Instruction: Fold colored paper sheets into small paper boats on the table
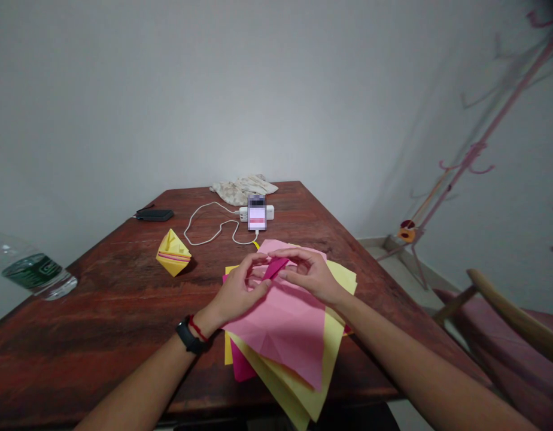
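Observation:
A small folded piece of magenta paper (275,267) is pinched between my two hands, above a loose pile of sheets. My left hand (244,284) grips its lower left side with thumb and fingers. On the right side, my right hand (307,270) has its fingers curled over the top edge and its thumb below. Under both hands lies a creased pink sheet (285,335), on top of pale yellow sheets (333,341) and a magenta sheet (241,362). Part of the folded piece is hidden by my fingers.
A folded yellow paper shape (173,252) stands on the wooden table (124,335). Further back are a phone (257,214), a white cable (204,242), a black power bank (154,214) and a cloth (243,188). Left is a water bottle (34,272); right, a chair (505,311).

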`<action>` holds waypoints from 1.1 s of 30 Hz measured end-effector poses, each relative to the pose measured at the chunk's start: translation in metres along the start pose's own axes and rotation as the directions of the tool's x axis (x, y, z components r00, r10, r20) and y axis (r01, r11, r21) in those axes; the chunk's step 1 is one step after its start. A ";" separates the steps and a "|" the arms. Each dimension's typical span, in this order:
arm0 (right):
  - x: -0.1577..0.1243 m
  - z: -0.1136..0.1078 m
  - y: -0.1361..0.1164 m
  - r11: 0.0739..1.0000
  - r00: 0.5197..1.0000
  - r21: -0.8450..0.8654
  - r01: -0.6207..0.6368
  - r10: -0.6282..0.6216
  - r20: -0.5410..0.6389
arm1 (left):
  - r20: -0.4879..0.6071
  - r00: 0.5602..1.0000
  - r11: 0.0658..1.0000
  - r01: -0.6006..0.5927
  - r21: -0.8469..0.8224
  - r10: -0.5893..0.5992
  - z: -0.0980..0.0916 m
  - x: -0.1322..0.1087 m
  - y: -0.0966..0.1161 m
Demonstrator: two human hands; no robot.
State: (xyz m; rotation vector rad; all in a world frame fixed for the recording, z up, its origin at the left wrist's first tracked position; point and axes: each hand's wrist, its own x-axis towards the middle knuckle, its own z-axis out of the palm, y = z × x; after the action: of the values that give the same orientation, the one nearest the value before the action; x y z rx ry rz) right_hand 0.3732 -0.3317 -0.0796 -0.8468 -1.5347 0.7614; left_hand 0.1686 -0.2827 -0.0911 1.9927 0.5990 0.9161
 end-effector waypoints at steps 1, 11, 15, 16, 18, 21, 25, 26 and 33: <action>-0.001 0.001 0.000 0.998 1.000 -0.048 0.027 -0.026 0.014 | -0.007 1.000 1.000 -0.007 0.000 0.007 0.000 0.000 0.000; -0.009 0.017 0.004 0.957 0.996 -0.279 0.080 -0.086 -0.009 | -0.040 0.999 0.998 0.014 -0.065 -0.017 0.000 0.001 0.013; -0.010 0.017 0.004 0.955 0.996 -0.286 0.083 -0.088 -0.004 | -0.043 0.998 0.996 0.042 -0.075 -0.046 0.001 0.001 0.010; -0.010 0.017 0.004 0.955 0.996 -0.284 0.083 -0.087 0.000 | -0.040 0.998 0.997 0.044 -0.070 -0.047 0.002 0.001 0.010; -0.010 0.017 0.004 0.959 0.997 -0.274 0.076 -0.077 0.007 | -0.037 0.999 0.999 0.030 -0.041 -0.032 0.002 0.001 0.009; -0.011 0.017 0.004 0.964 0.998 -0.258 0.060 -0.059 0.011 | -0.018 1.000 1.000 -0.001 -0.011 0.001 0.000 0.001 0.010; -0.011 0.019 0.004 0.967 0.999 -0.252 0.048 -0.051 -0.008 | 0.005 1.000 1.000 -0.016 -0.015 0.016 -0.001 0.000 0.012; -0.011 0.019 0.004 0.966 0.999 -0.253 0.046 -0.050 -0.008 | 0.002 1.000 1.000 -0.021 -0.018 0.021 -0.001 0.000 0.012; -0.012 0.019 0.004 0.943 0.993 -0.312 0.117 -0.119 0.011 | -0.132 0.990 0.963 0.020 -0.267 -0.057 -0.001 0.004 0.007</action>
State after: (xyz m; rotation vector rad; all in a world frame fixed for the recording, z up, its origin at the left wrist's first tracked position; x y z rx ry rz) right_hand 0.3552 -0.3397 -0.0918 -0.9769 -1.7096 0.4315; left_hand 0.1709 -0.2830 -0.0829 1.6830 0.5577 1.0587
